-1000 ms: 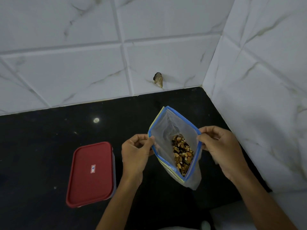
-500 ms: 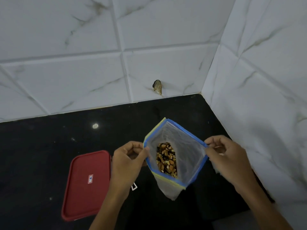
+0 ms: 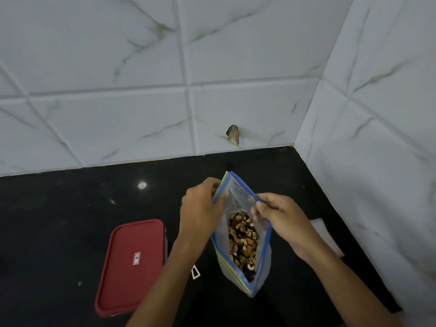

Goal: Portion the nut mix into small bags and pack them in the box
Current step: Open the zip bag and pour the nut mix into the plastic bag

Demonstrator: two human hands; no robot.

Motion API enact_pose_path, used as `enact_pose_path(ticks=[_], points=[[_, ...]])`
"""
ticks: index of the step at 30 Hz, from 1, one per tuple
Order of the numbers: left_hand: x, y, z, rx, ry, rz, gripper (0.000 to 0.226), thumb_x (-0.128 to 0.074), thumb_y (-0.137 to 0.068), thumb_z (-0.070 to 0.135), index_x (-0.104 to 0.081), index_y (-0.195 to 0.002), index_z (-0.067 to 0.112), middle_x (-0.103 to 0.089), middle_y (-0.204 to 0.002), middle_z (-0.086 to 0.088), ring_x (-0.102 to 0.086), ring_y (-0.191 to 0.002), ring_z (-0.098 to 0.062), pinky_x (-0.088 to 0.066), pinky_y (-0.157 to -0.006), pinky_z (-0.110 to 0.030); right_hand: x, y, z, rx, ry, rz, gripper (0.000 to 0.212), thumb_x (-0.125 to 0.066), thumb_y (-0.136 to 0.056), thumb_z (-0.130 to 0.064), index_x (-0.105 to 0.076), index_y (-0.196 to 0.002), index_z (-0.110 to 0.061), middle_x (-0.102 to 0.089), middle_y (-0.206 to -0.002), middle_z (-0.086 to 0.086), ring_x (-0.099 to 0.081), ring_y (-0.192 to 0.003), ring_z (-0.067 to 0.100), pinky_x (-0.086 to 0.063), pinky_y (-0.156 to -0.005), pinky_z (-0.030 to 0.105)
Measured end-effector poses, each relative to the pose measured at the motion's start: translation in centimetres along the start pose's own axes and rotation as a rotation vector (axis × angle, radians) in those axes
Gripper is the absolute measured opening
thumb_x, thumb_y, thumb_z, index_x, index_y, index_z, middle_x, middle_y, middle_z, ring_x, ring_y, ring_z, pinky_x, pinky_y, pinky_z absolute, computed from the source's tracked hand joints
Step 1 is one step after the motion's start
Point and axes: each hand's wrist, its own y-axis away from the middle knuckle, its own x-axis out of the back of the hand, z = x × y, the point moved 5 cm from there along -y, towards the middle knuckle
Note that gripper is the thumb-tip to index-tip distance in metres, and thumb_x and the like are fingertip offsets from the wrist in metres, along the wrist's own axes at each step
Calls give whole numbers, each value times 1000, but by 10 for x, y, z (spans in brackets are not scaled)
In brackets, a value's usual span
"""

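Both grips are pinched onto the mouth of the open zip bag, which sits over the black table; whether its bottom touches the table I cannot tell. Farthest left, the box lies on the table with its red lid on, apart from my hands. Next, my left grip has fingers and thumb curled over the bag's left lip, near the far corner. Between my hands the bag gapes, a blue strip running round its mouth and the nut mix heaped inside. My right grip pinches the right lip, thumb against fingers. Right of it, a white sheet lies on the table by the tiled wall. I judge the bag thin, soft and slippery, light but weighted low by loose nuts. It would sag or spill if tipped, so the stiffer zip strip is the place to hold. Compared with half a second ago, my hands are closer together, the mouth has narrowed, and the bag has turned to point away from me.
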Motion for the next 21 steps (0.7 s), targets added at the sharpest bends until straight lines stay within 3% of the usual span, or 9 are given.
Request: enact_pose_path(ticks=[2, 4, 7, 10, 12, 14, 16, 18, 21], points=[[-6, -5, -8, 23, 55, -6, 12, -67, -97, 22, -73, -107, 21, -73, -88, 10, -68, -77, -2, -58, -70, -21, 0, -2, 8, -107, -218, 39, 23, -47, -101, -14, -69, -104, -19, -67, -86, 6, -66, -88, 23, -54, -88, 37], [-12, -6, -21, 123, 239, -26, 14, -63, -99, 15, -75, -94, 18, -73, -78, 7, -69, -72, -5, -58, -69, -23, 4, -6, 19, -228, -504, 69, 26, -43, -101, -8, -68, -109, -10, -61, -84, 10, -59, -76, 23, -53, -78, 35], [-31, -3, -40, 463, 634, -198, 35, -51, -103, 7, -68, -73, 11, -63, -64, -1, -58, -58, -10, -52, -60, -23, 3, -10, 36, -375, -887, 12, 32, -38, -99, -2, -63, -119, 2, -56, -68, 7, -52, -57, 12, -47, -55, 24], [-47, 7, -45, 762, 952, -371, 40, -45, -100, 8, -60, -63, 14, -52, -58, -2, -48, -51, -14, -42, -57, -28, 2, -16, 46, -436, -996, -24, 39, -39, -93, -1, -60, -126, 6, -51, -64, 5, -46, -54, 11, -41, -51, 21], [-53, 10, -50, 797, 942, -385, 42, -48, -95, 11, -61, -55, 18, -53, -54, 1, -49, -50, -13, -40, -57, -30, 2, -18, 53, -465, -704, 22, 33, -49, -93, -7, -65, -120, 0, -68, -87, 15, -63, -75, 22, -54, -70, 32], [-56, 11, -50, 754, 810, -362, 43, -50, -95, 16, -59, -53, 21, -50, -55, 1, -47, -51, -13, -38, -58, -31, 10, -17, 52, -429, -168, 133, 25, -52, -98, -23, -67, -116, -13, -69, -111, 10, -65, -96, 19, -54, -89, 39], [-54, 7, -42, 614, 645, -354, 38, -49, -101, 25, -56, -64, 18, -47, -63, -2, -45, -57, -15, -37, -59, -31, 12, -15, 32, -99, 146, 162, 24, -52, -98, -42, -63, -112, -26, -65, -108, -6, -63, -96, 5, -54, -86, 31], [-51, 3, -32, 385, 518, -331, 39, -50, -104, 39, -58, -75, 15, -52, -72, -2, -50, -65, -15, -41, -63, -30, 8, -10, 13, 176, 295, 126, 24, -56, -94, -48, -59, -111, -32, -62, -102, -15, -60, -94, -2, -52, -80, 20], [-45, 1, -16, 94, 372, -290, 41, -52, -104, 42, -61, -82, 9, -57, -74, 0, -53, -65, -7, -44, -63, -27, 2, -20, 5, 305, 451, 96, 19, -60, -95, -35, -62, -112, -26, -64, -95, -15, -62, -86, -3, -49, -70, 11]])
